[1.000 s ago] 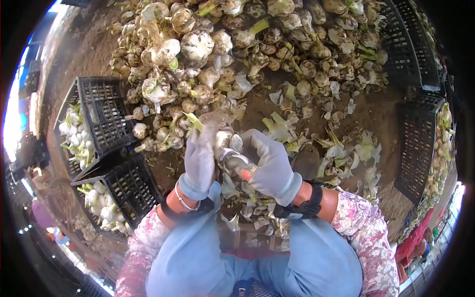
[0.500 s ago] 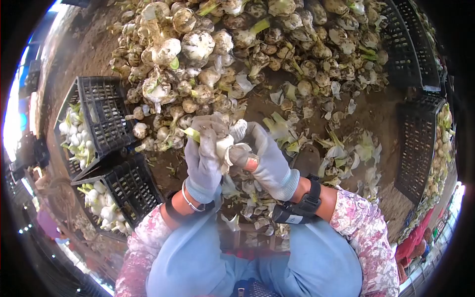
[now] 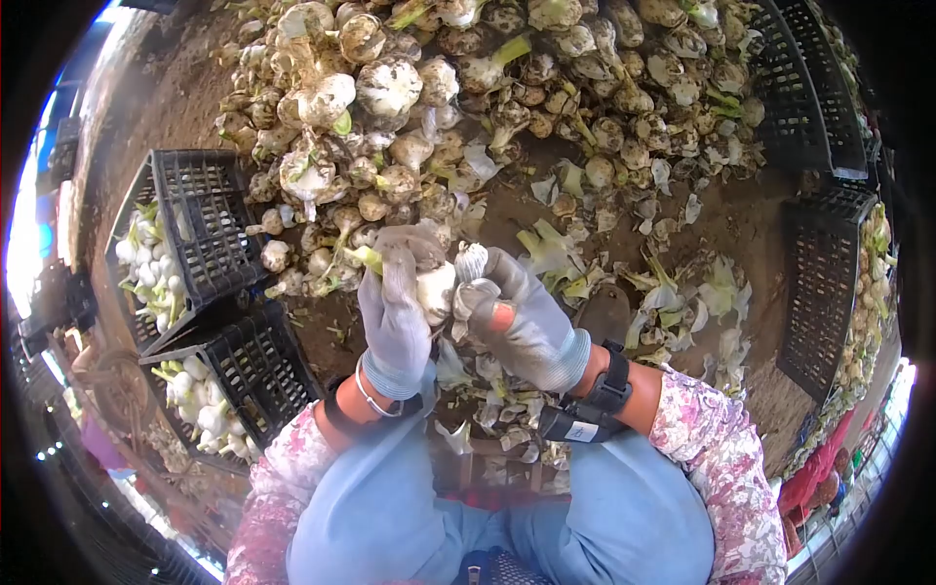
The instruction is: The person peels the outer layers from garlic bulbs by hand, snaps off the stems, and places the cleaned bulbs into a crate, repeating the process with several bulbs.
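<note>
Between my gloved hands, above a litter of peelings, is a white garlic bulb [image 3: 436, 292]. My left hand [image 3: 398, 307] is wrapped round the bulb, and its green stem end [image 3: 366, 257] pokes out past the fingers on the left. My right hand [image 3: 522, 317] pinches a piece of loose papery garlic skin [image 3: 474, 283] at the bulb's right side. An orange-red band shows on the right thumb. Both gloves are grey-white with light blue cuffs.
A large heap of soiled garlic bulbs [image 3: 390, 93] lies ahead. Black crates [image 3: 210, 229] of cleaned bulbs stand at left, with another black crate [image 3: 824, 292] at right. Peeled skins [image 3: 497, 400] litter the ground between my knees. Part of another person in red [image 3: 809, 483] shows far right.
My right hand has drawn slightly away from the bulb with skin in its fingers. More of the bulb's smooth white side is bare now. My left hand stays nearly in place.
</note>
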`<action>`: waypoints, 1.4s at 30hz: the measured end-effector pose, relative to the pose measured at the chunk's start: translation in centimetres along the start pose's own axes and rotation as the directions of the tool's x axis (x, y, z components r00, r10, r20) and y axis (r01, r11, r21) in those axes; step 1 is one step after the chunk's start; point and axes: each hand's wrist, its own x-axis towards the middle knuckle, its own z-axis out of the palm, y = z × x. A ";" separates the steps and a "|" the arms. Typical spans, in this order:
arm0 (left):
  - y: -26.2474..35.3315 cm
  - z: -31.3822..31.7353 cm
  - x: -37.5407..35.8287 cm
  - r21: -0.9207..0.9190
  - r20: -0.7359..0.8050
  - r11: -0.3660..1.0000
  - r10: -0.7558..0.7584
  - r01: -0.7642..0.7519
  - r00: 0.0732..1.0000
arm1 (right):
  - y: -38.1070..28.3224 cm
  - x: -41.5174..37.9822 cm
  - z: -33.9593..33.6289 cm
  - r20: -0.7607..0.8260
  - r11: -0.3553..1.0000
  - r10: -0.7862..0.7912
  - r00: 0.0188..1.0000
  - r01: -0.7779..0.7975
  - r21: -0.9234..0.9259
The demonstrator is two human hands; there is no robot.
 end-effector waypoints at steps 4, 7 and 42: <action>-0.5 0.9 -0.2 -0.004 -0.084 1.000 0.028 -0.028 0.996 | -0.3 0.3 1.0 -0.037 0.994 -0.045 0.998 0.048 0.095; 1.0 1.3 -0.2 -0.162 -0.078 0.984 -0.082 0.068 0.994 | -0.7 0.3 1.7 -0.040 0.988 -0.057 0.998 0.062 0.139; -1.5 0.5 2.9 -0.733 0.395 0.285 -0.561 0.618 0.727 | -2.4 2.3 -2.7 0.613 -0.246 -0.509 0.604 0.581 -0.776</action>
